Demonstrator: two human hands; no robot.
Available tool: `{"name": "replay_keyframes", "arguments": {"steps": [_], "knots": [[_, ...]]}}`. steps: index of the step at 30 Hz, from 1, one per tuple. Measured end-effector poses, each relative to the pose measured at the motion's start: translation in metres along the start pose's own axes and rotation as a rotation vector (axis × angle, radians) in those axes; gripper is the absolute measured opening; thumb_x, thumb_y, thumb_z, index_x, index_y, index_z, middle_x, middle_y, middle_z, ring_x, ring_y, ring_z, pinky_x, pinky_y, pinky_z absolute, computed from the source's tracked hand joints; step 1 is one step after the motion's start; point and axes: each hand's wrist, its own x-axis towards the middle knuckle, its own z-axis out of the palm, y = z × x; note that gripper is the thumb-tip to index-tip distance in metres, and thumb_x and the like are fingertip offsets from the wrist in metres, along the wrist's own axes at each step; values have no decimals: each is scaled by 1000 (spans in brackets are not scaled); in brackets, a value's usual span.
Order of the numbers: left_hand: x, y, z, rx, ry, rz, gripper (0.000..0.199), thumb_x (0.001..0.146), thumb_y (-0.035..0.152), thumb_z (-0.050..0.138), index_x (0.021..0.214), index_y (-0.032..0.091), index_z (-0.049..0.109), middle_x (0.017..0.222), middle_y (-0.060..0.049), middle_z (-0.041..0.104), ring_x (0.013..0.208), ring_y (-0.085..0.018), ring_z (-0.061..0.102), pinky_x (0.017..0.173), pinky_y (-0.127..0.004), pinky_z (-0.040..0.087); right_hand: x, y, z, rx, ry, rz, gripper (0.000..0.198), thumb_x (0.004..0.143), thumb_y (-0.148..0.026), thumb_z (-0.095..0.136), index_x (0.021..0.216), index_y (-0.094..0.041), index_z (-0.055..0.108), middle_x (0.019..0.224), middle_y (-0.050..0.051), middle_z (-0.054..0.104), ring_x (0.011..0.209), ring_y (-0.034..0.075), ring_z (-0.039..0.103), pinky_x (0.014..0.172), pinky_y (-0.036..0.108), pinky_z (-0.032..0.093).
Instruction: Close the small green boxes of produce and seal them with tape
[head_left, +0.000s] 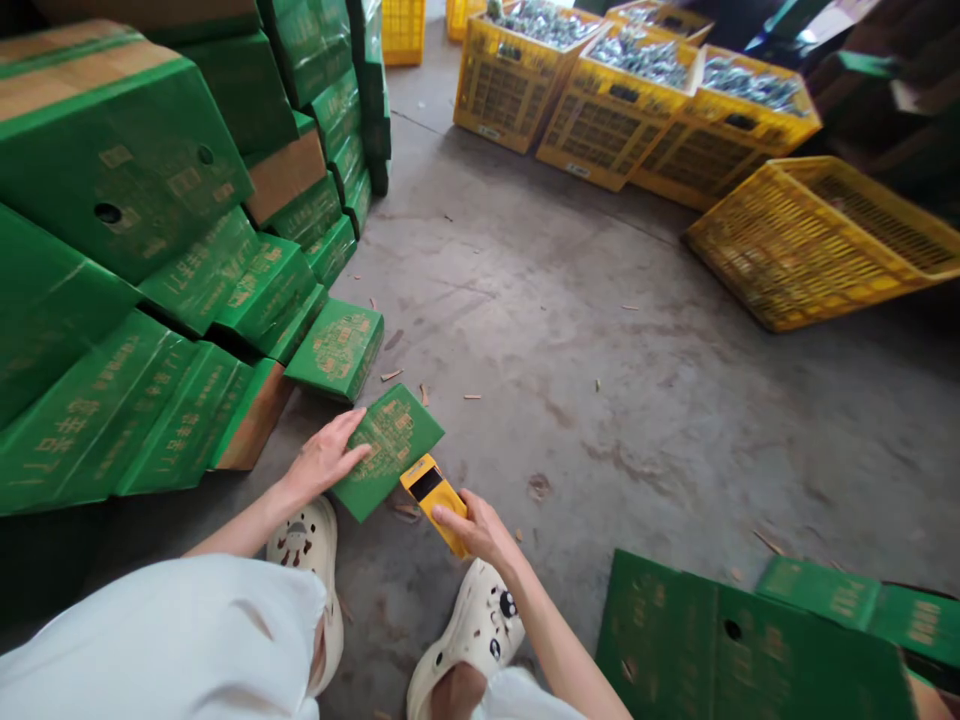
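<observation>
My left hand (330,458) grips the left side of a small green printed carton (394,440), with the thumb over its top and the other fingers along its edge. My right hand (476,525) is closed around a yellow handheld device (437,503) with a dark rectangular panel near its far end. That end lies right beside the carton's lower right edge; whether they touch I cannot tell. Just beyond the carton, another small green box (337,347) rests on the floor against the stack.
Stacked green cartons (127,160) line the left. Yellow crates (600,110) filled with small wrapped items stand at the back, and a tilted yellow crate (817,245) is at right. Green cartons (750,640) lie at lower right. Cardboard scraps (391,376) litter the concrete floor (570,300).
</observation>
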Motion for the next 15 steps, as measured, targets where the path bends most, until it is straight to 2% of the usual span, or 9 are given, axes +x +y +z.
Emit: {"name": "replay_keyframes", "arguments": {"steps": [4,6,11,15], "knots": [[-14,26,26,400,20,-69,133,60,61,90,167,22,22,174,-25,6,155,-52,16,119,-71,19,8,-7,7,-23,22,-26,48,88,-66,64,84,-20,55,75,-1,59,70,15,53,59,25,30],[-13,33,33,478,5,-101,134,60,60,90,168,26,19,173,-26,-3,155,-55,10,114,-77,16,11,-12,10,-43,38,-27,48,88,-66,64,84,-20,54,75,-1,59,70,15,53,59,25,30],[-1,41,30,472,-32,-158,127,61,40,87,167,35,18,172,-24,3,150,-58,17,109,-77,20,6,-28,4,-92,56,-46,46,90,-64,62,81,-20,53,73,-1,60,68,14,52,59,25,29],[-6,60,29,408,-32,-179,129,58,40,86,166,37,16,169,-23,14,149,-55,21,108,-73,24,-22,-29,-18,-83,63,-28,50,88,-69,61,78,-20,54,72,-1,58,67,14,50,58,26,29]]}}
